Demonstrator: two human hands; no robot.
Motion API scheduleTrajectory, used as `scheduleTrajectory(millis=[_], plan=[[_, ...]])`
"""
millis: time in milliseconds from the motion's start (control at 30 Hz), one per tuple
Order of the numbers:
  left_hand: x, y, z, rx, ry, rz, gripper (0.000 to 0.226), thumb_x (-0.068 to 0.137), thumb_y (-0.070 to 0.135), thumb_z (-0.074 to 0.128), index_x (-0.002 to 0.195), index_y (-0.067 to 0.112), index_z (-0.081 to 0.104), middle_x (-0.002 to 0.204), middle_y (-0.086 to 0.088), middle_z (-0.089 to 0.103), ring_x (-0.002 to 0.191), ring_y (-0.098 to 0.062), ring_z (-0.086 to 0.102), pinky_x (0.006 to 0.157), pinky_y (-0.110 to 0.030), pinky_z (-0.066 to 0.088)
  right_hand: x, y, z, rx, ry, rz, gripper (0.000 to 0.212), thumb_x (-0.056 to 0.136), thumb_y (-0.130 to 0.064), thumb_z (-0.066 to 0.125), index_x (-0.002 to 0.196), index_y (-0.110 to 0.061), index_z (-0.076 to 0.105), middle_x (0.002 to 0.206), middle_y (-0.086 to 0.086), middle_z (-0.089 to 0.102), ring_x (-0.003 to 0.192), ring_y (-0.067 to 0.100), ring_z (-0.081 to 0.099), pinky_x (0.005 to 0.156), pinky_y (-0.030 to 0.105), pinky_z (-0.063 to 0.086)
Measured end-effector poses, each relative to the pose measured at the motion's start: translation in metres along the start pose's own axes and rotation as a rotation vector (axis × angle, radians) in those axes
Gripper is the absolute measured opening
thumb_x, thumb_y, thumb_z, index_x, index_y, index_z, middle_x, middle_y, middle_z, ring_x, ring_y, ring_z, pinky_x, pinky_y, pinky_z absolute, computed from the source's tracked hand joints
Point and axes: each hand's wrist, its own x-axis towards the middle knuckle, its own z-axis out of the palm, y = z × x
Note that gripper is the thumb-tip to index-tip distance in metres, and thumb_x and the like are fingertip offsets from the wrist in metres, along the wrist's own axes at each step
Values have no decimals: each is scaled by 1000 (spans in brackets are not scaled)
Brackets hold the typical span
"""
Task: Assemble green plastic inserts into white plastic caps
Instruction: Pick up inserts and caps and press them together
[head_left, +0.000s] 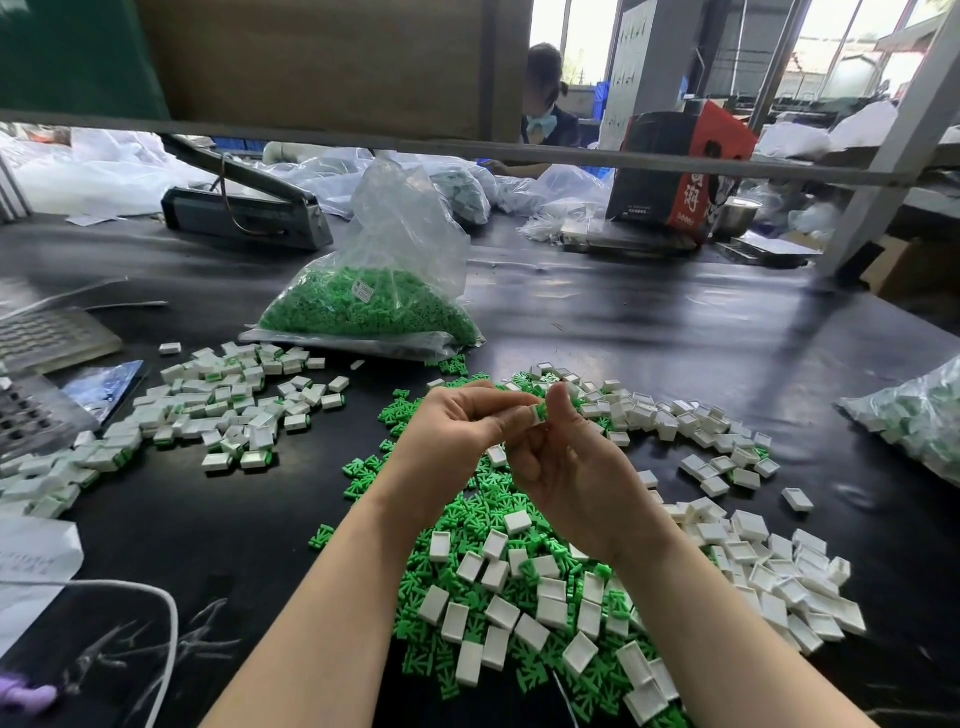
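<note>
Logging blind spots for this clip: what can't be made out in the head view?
- Part pinched between left hand and right hand: fingers cover it, so whether the insert is seated is unclear.
- Label on the bag of green inserts: too small.
- Piles under the forearms: hidden.
- Bag of parts: cut off by the right edge.

Both hands raised above mixed pile (524, 597) of green inserts and white caps on black table (675, 332). Left hand (457, 431) and right hand (566, 462) meet fingertip to fingertip, pinching one white cap (533, 415) with green insert (542, 411) at its end. Clear bag of green inserts (374, 296) stands beyond pile, well apart. Heap of assembled caps (208, 415) lies left of pile. Loose white caps (691, 431) spread right of pile. Second bag (919, 421) at far right of pile.
</note>
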Motion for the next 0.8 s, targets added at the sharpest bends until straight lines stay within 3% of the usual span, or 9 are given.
scheduleTrajectory(millis=[233,400,533,800], plan=[[-1,2,-2,39,-6,14,13,86,1,66,93,7,76,74,12,66,81,-10,67,88,-29,55,1,3,-3,-8,-25,-3,41,81,-57,65,86,-17,73,69,-2,49,61,7,45,57,16,41],[-2,2,-2,30,-8,19,14,85,1,66,91,9,76,74,11,65,81,-8,66,85,-24,53,2,4,-4,-14,-56,-3,44,77,-59,72,90,-17,72,70,-2,49,62,8,45,58,17,42],[-2,3,-4,48,-18,36,14,85,2,67,91,9,76,78,6,64,81,-4,65,82,-19,51,1,3,-4,-38,-66,-6,45,81,-59,66,93,-16,72,71,-2,47,63,8,43,59,17,41],[-2,2,-5,68,-38,50,14,84,3,67,89,13,77,70,17,62,78,2,63,78,-13,49,0,4,-2,-44,-30,1,41,84,-54,56,87,-16,71,69,-1,43,62,9,39,60,18,39]])
